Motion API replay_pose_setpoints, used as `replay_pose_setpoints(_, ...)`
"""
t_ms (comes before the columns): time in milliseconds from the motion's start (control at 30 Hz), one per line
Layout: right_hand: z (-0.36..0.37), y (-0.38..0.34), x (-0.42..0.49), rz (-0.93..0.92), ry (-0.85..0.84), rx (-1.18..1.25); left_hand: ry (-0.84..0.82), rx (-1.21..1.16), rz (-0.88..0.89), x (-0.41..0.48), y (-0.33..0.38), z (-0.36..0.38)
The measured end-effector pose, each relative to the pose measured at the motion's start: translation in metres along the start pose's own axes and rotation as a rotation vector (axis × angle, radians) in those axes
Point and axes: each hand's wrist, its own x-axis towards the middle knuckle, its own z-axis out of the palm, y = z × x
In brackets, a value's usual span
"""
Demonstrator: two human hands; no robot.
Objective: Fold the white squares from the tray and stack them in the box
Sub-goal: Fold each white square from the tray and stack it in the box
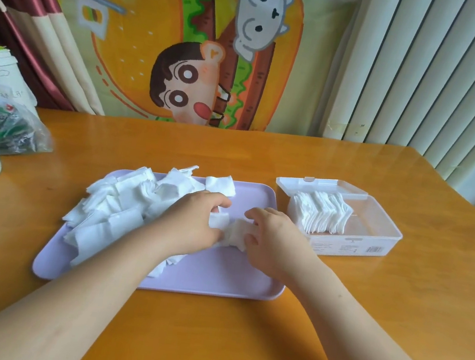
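Hands meet over the lilac plastic tray (218, 279): left hand (195, 222) & right hand (271, 237) both pinch one soft white square (234, 233) between them. Loose fluffy pile of squares (120, 201) lies just left of the hands. Clear plastic box (374, 226) w/ folded stack (320, 215) sits to the right on the glossy wood table (240, 344).

Bare tabletop (240, 344) lies open in front of the tray (218, 280); loose white squares (125, 205) crowd the tray's left half, the box (371, 247) stands just beside its right edge, a plastic bag (12, 128) far left.
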Motion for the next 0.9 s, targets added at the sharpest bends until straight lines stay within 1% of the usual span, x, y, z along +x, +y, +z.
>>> replay_pose_setpoints(100, -0.005, 0.0, 0.001, 0.059, 0.014, 0.117, 0.036, -0.049, 0.013, -0.002, 0.0, -0.002)
replay_pose_setpoints(200, -0.006, 0.0, 0.002, 0.089, 0.087, 0.225, 0.152, -0.135, 0.018, -0.006, 0.001, -0.009)
replay_pose_setpoints(300, -0.008, -0.003, 0.003, 0.108, 0.162, 0.351, 0.292, -0.317, -0.024, -0.011, 0.0, -0.012)
replay_pose_setpoints(400, -0.009, -0.004, 0.002, 0.136, 0.213, 0.474, 0.315, -0.536, -0.074, -0.017, 0.005, -0.005)
replay_pose_setpoints(433, -0.01, -0.004, 0.001, 0.134, 0.2, 0.454, 0.306, -0.574, -0.093, -0.019, 0.007, -0.001)
replay_pose_setpoints(467, -0.01, -0.004, 0.0, 0.117, 0.174, 0.372, 0.304, -0.592, -0.109, -0.021, 0.007, 0.005)
replay_pose_setpoints(533, -0.008, -0.005, -0.002, 0.081, 0.129, 0.14, 0.318, -0.586, -0.127, -0.022, 0.005, 0.017)
replay_pose_setpoints(567, -0.006, -0.007, -0.003, 0.071, 0.132, 0.049, 0.328, -0.58, -0.131, -0.023, 0.004, 0.022)
replay_pose_setpoints(667, -0.001, -0.01, -0.004, 0.023, 0.23, -0.156, 0.358, -0.585, -0.119, -0.024, 0.004, 0.034)
replay_pose_setpoints(733, 0.001, -0.009, -0.005, -0.007, 0.296, -0.194, 0.377, -0.589, -0.104, -0.026, 0.006, 0.038)
replay_pose_setpoints(800, 0.002, -0.008, -0.005, -0.008, 0.317, -0.196, 0.393, -0.607, -0.095, -0.026, 0.003, 0.039)
replay_pose_setpoints(833, 0.001, -0.007, -0.003, 0.006, 0.303, -0.174, 0.398, -0.618, -0.093, -0.026, 0.002, 0.038)
replay_pose_setpoints(900, 0.003, -0.005, 0.0, 0.03, 0.296, -0.037, 0.396, -0.643, -0.095, -0.029, 0.001, 0.036)
